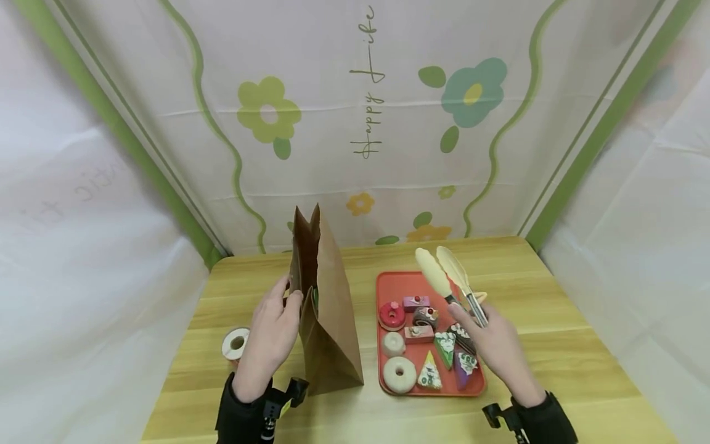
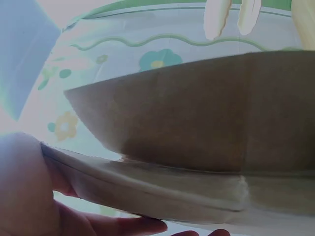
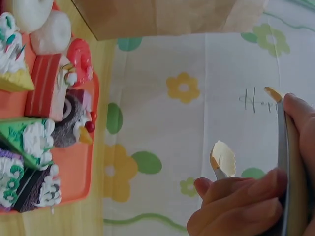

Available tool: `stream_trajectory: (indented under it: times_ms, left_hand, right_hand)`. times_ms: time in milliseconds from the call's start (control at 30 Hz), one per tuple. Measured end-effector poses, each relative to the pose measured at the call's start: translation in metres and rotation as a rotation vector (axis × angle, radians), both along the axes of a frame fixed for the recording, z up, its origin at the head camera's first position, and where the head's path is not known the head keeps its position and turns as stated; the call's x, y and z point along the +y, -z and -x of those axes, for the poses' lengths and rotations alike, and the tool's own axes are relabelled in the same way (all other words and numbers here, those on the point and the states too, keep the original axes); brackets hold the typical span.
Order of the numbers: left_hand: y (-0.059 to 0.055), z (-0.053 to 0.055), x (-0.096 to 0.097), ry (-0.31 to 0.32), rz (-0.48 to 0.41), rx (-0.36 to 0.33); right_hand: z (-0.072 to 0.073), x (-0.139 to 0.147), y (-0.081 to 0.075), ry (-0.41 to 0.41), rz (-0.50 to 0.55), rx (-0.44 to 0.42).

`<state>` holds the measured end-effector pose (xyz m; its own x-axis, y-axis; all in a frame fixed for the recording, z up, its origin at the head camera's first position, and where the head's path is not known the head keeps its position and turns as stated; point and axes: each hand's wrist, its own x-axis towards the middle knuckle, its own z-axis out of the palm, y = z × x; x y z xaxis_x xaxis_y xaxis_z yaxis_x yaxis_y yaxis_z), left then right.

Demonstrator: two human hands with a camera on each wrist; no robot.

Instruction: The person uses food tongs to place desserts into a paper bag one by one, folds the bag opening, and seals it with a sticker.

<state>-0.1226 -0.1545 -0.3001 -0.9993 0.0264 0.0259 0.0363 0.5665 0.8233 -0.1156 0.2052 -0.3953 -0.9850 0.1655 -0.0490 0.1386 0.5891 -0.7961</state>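
Observation:
My left hand [image 1: 273, 333] grips the left side of the open mouth of a brown paper bag [image 1: 335, 308], which stands upright on the table. In the left wrist view, the thumb and fingers pinch the rim of the bag [image 2: 187, 118]. A bit of green shows inside the bag; the rest of its contents is hidden. My right hand [image 1: 496, 342] holds a pair of tongs [image 1: 474, 302] with cream tips, raised over the right side of a red tray [image 1: 399, 283]. Nothing is between the tips. On the tray lie several toy cakes, including a white donut [image 1: 400, 390] and a yellow cake slice [image 1: 429, 372].
A white roll [image 1: 235, 343] stands on the table left of the bag, beside my left wrist. Printed fabric [image 1: 355, 123] hangs behind the wooden table [image 1: 532, 277] and along both sides. The tray lies just right of the bag.

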Motion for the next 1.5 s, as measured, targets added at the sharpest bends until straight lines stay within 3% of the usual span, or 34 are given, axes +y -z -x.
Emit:
stream_trajectory:
  times_ms: [400,833,1133,1300,1500]
  left_hand:
    - [0.005,-0.001,0.001,-0.021,-0.037,0.010]
    - [0.007,-0.002,0.003,-0.031,-0.025,0.003]
    - [0.008,-0.002,0.006,-0.038,-0.015,-0.005]
    - [0.008,-0.001,0.008,-0.019,-0.034,-0.015]
    - [0.007,0.000,0.007,-0.013,-0.025,-0.030]
  right_hand:
    - [0.000,0.013,0.005,0.036,-0.018,-0.098]
    - [-0.004,0.026,0.019,0.038,-0.070,-0.168]
    - [-0.029,0.051,0.054,0.109,-0.216,-0.279]
    - [-0.043,0.064,0.068,0.103,-0.241,-0.364]
    - [-0.053,0.070,0.076,0.063,-0.298,-0.395]
